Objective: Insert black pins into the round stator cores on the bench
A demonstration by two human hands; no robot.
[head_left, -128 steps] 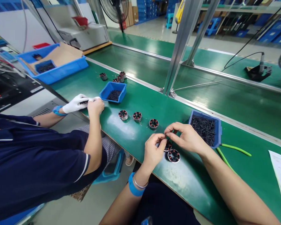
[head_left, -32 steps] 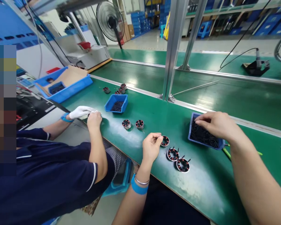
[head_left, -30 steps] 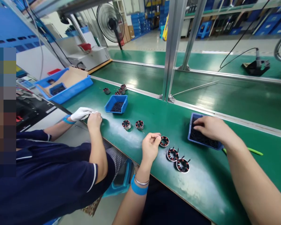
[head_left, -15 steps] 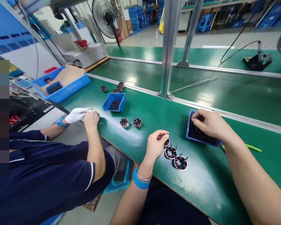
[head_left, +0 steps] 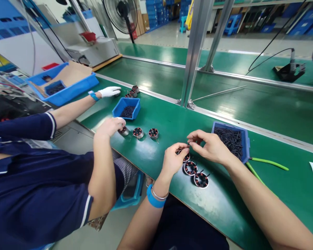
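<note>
From the head camera, the left hand [head_left: 173, 160] curls its fingers around a small round motor stator [head_left: 185, 157] that sits on the green bench mat [head_left: 224, 201], pinching it at its rim, while the right hand [head_left: 211, 147] meets it just above, thumb and forefinger closed narrow on something too small to make out, perhaps one of the thin black pieces. Two more stators [head_left: 190, 168] [head_left: 201, 180] lie in a row just beside the held one, toward the near edge of the mat, each with short black pieces sticking out. Behind the right hand stands a small blue bin [head_left: 246, 146] filled with thin black pieces, and green-handled cutters [head_left: 270, 164] lie touching its far corner. To the left a co-worker in a dark blue shirt rests a bare hand [head_left: 110, 125] on another stator [head_left: 124, 131], with two further stators [head_left: 137, 132] [head_left: 153, 133] in line beside it; their white-gloved hand [head_left: 109, 91] reaches to a cluster of stators [head_left: 133, 91] beyond a second blue bin [head_left: 127, 107]. A larger blue tray [head_left: 67, 91] holding cardboard sits farther left
</note>
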